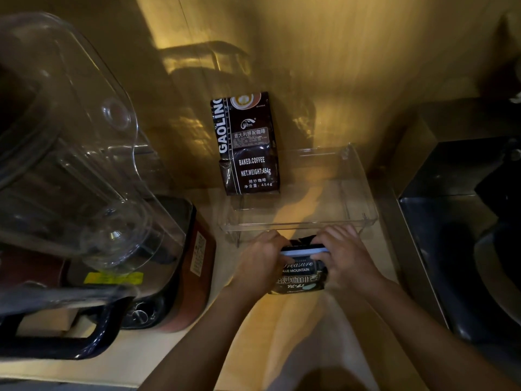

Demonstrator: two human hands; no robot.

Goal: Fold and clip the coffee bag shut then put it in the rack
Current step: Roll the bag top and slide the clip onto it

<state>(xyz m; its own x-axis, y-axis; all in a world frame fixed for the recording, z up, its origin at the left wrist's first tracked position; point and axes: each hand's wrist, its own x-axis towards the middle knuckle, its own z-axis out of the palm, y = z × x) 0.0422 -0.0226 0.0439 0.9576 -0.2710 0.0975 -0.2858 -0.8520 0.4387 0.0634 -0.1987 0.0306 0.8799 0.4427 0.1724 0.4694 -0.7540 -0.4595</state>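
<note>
A small black coffee bag [300,277] with "Blue Mountain" lettering stands on the pale counter just in front of the clear plastic rack [298,222]. A light blue clip [304,252] lies across its folded top. My left hand [260,261] grips the bag's left side and the clip's left end. My right hand [345,256] grips the right side and presses on the clip's right end. A second, taller dark coffee bag [248,145] marked "Baked Coffee" stands upright in the rack's left part, against the wall.
A large blender with a clear jug [70,165] and red-brown base [194,263] fills the left. A dark metal sink [465,249] lies at the right. The wooden wall is close behind the rack.
</note>
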